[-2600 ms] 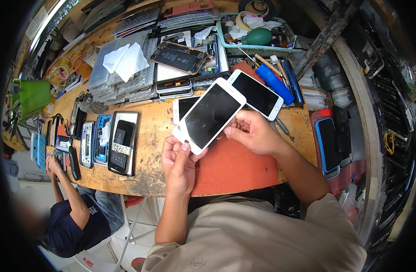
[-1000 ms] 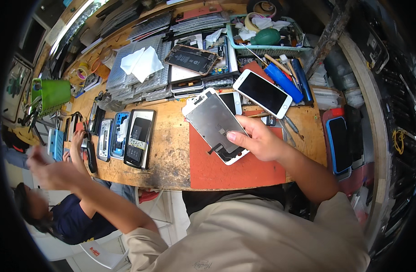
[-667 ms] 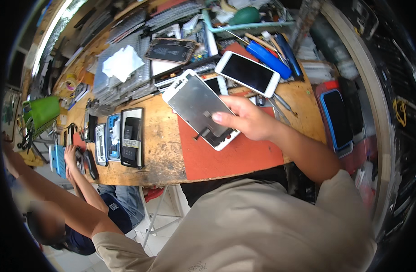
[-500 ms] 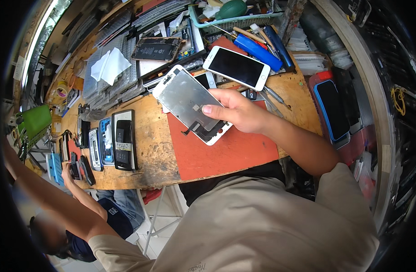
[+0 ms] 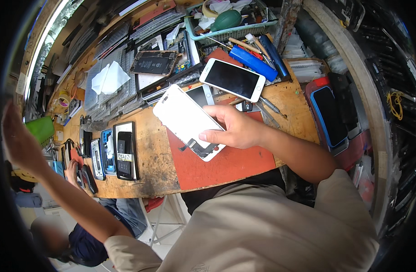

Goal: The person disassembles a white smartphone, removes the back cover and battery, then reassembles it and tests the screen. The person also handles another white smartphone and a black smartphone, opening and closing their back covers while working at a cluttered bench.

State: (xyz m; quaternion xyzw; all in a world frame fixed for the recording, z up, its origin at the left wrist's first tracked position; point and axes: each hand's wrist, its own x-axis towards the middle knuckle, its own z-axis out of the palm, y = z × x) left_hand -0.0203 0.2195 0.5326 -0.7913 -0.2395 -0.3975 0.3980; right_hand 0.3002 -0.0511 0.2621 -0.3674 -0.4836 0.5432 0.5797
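In my right hand is a white-framed phone screen, its metal backing turned up and bright with glare. The thumb presses on the backing and the fingers go underneath; a short black flex cable sticks out near its lower end. This screen is held above the red-orange mat. Just beyond it, a white phone lies face up, partly over another white phone. Far off to the left, my left hand is raised near the dark rim of the picture. Its fingers are smeared, and nothing can be made out in them.
Another person's hand rests on the bench's left end by some dark phones. A black tray and a blue case stand nearer. Behind are an opened phone, stacked clear sleeves, a blue tool and a teal basket.
The phone screen has tilted and come slightly nearer, so its backing now glares white. My left hand has come further into view at the far left. The view has shifted slightly.
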